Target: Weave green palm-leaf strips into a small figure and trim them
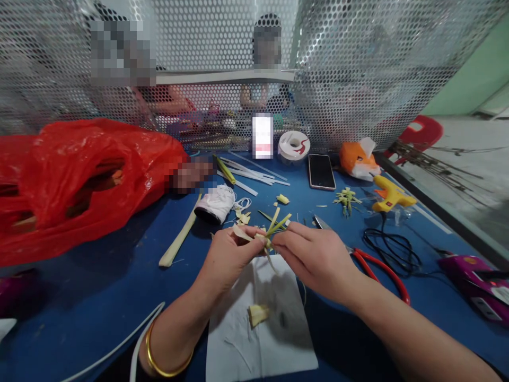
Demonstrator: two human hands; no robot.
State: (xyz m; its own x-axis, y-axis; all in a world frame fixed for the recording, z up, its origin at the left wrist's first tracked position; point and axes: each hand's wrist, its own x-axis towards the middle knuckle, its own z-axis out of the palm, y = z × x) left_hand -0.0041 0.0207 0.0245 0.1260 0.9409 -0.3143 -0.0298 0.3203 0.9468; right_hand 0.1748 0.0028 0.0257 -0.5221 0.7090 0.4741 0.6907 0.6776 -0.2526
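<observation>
My left hand [234,253] pinches a small bundle of pale yellow-green leaf strips [274,227] between thumb and fingers. Against the bundle's right side, my right hand [314,254] has its fingertips pressed together; one strip runs into them. A thin pale strip hangs below the bundle. Under both hands lies a white paper sheet [286,339] with a short yellowish leaf piece [258,314] on it. Just beyond the hands are leaf scraps [282,199] and a spool of white thread [217,204]. Red-handled scissors [382,270] lie beside my right forearm, partly hidden by it.
A red plastic bag [99,185] fills the left side. Further off stand a ribbon roll [294,147] and a phone [322,171]. On the right are a yellow glue gun [392,193], its black cord, and a woven leaf figure [347,200]. People sit behind a perforated screen [218,48].
</observation>
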